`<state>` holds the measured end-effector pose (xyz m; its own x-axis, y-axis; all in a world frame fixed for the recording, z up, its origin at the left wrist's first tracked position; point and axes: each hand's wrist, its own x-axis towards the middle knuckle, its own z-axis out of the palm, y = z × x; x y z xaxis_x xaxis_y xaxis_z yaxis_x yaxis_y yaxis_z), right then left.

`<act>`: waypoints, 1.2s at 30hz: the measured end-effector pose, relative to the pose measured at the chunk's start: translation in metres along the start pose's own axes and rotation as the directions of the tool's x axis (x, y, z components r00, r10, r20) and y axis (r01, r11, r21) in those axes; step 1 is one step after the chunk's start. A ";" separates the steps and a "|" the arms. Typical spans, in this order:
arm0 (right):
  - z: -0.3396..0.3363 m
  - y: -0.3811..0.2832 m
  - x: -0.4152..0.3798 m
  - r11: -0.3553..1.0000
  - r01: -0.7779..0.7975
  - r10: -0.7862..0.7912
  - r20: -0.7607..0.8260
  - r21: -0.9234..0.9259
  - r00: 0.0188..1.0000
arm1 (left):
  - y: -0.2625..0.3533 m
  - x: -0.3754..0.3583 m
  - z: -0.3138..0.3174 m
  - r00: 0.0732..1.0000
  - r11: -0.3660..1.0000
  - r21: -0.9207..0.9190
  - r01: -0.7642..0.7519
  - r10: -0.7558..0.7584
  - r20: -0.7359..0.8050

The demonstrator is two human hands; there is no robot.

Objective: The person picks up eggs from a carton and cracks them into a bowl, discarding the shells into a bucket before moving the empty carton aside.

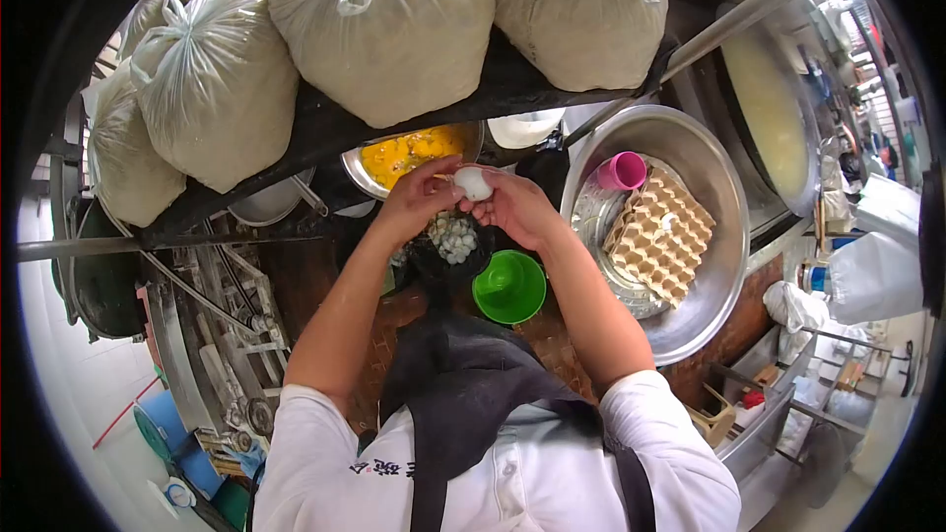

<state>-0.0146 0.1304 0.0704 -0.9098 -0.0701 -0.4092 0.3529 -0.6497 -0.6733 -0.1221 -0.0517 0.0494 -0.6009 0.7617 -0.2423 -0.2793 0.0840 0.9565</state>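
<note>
A white egg (473,183) is held between both my hands in front of me. My left hand (419,199) grips its left side and my right hand (515,207) its right side. Just beyond the egg sits a metal bowl of yellow beaten egg (409,155). Below my hands is a dark container heaped with white eggshells (452,236). A green funnel-shaped cup (508,287) stands beside it on the right.
To the right, a large steel basin (705,305) holds a cardboard egg tray (660,233) and a pink cup (622,171). Several big filled plastic sacks (384,20) lie on a dark shelf above. Metal machinery stands at left, a steel counter at right.
</note>
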 end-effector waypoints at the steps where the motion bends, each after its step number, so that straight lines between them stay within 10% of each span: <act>1: -0.003 0.003 0.008 0.999 -0.042 0.042 0.048 -0.009 0.998 | 0.006 0.002 -0.005 1.000 0.997 0.075 0.000 -0.002 0.029; 11: 0.015 0.010 0.041 0.907 -0.159 0.114 -0.135 -0.391 0.984 | -0.001 0.006 -0.033 0.992 0.986 0.113 0.125 -0.124 -0.020; 17: 0.008 0.026 0.068 0.720 0.130 -0.190 -0.014 -0.682 0.982 | -0.019 0.017 -0.043 0.973 0.975 0.168 0.143 -0.107 -0.205; 23: 0.004 0.029 0.097 0.257 0.216 -0.431 0.089 -0.942 0.898 | -0.026 0.032 -0.047 0.933 0.924 0.369 0.096 0.045 -0.356; 36: 0.026 0.023 0.137 0.103 0.272 -0.639 0.145 -0.957 0.755 | -0.052 0.080 -0.066 0.687 0.365 0.930 -0.040 0.686 -0.239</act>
<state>-0.1366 0.0858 0.0152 -0.9444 0.2523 0.2109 -0.0014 0.6381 -0.7699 -0.2048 -0.0373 -0.0300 -0.7838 0.4272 0.4508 0.6189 0.5978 0.5095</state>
